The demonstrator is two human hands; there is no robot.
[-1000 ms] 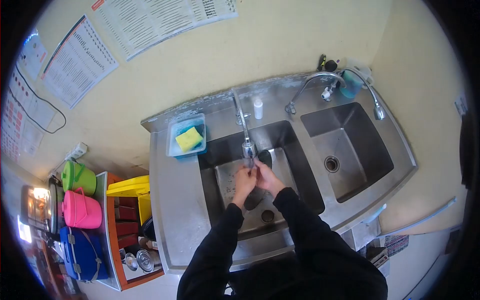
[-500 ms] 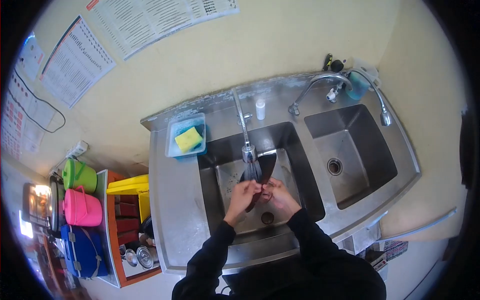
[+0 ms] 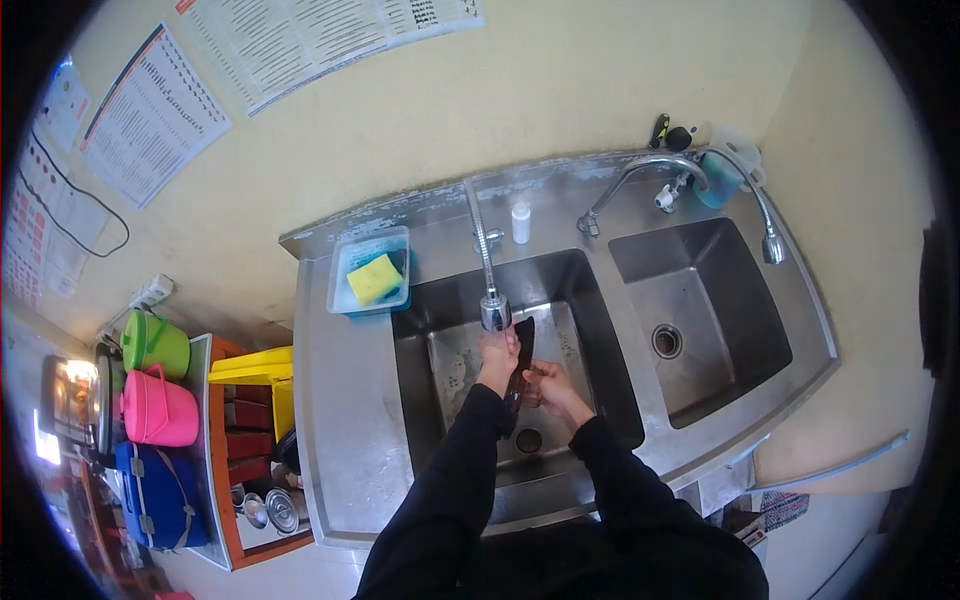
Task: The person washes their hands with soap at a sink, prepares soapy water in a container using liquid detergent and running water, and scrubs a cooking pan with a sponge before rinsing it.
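Observation:
A long, flat, dark brown piece with a curved edge (image 3: pixel 524 345) is held slanted over the left sink basin (image 3: pixel 440 330); its exact kind is unclear. My left hand (image 3: pixel 497 358) is directly under the faucet head (image 3: pixel 495 311), fingers curled against the piece's left side. My right hand (image 3: pixel 553 388) pinches its right side lower down. Something clear or shiny shows by my right fingers, too small to make out. Part of the dark piece is hidden behind my left hand and sleeve.
A plastic tub (image 3: pixel 342 265) with a yellow sponge (image 3: pixel 375 280) stands on the left counter. A white bottle (image 3: pixel 521 224) is behind the basin. The right basin (image 3: pixel 715 330) has a curved tap (image 3: pixel 640 165) and a flexible spout (image 3: pixel 772 246). Buckets and a cooler (image 3: pixel 160 495) stand left.
My left hand has moved up under the faucet along the dark piece, which now stands more upright. My right hand has shifted slightly and stays at its side.

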